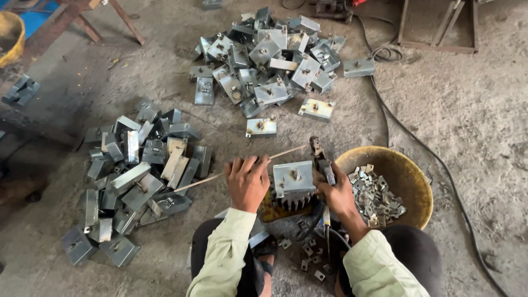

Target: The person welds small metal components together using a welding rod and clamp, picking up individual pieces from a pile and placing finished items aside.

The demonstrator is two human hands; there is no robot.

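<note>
A square grey sheet-metal box with a centre stud (293, 179) lies flat on a toothed block between both hands. The left hand (247, 181) pinches a thin long welding rod (242, 168) running left to upper right; the right hand (336, 193), touching the box's right edge, grips a dark electrode holder (320, 159).

A metal box (293, 180) lies between both hands on the floor (473, 115). A bowl (410, 173) of small plates (377, 195) sits right; box piles lie left (135, 176) and behind (269, 55).
</note>
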